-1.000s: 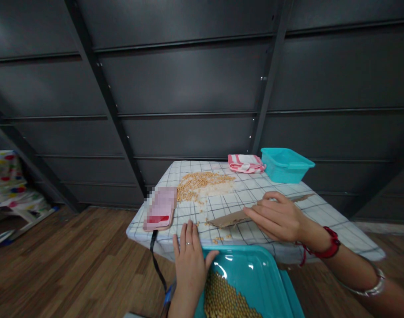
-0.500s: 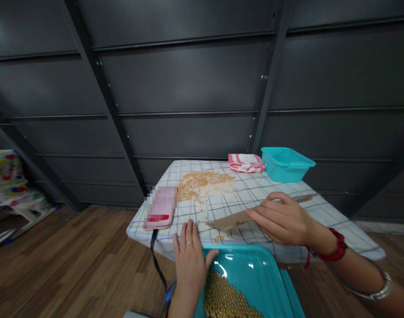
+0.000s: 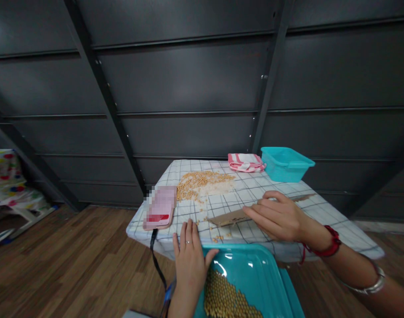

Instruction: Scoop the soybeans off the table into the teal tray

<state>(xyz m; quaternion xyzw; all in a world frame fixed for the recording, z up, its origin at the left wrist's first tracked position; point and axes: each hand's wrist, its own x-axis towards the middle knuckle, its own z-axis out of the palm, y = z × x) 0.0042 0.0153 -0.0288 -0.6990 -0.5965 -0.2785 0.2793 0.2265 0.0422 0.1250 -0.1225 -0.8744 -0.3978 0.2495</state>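
Note:
My right hand (image 3: 277, 217) grips a strip of brown cardboard (image 3: 230, 217), whose near edge hovers at or rests on the checked tablecloth; I cannot tell which. My left hand (image 3: 190, 258) lies with fingers stretched over the table's front edge, its thumb along the rim of a teal tray (image 3: 251, 251). Inside that tray is a heap of yellowish beans (image 3: 226, 296). More dry beans (image 3: 202, 180) are spread across the far left of the cloth, with pale husk-like bits (image 3: 218, 188) beside them. A few loose beans (image 3: 218, 239) lie between the cardboard and the tray.
A pink phone (image 3: 162, 205) lies at the table's left edge, a black cable (image 3: 158, 260) hanging below it. At the back are a folded red-and-white cloth (image 3: 245, 162) and a turquoise basin (image 3: 286, 170). A dark panelled wall (image 3: 185, 79) stands behind the table.
My right hand and the cardboard strip have shifted slightly left, and the strip looks tilted a little differently. My left hand stays in place.

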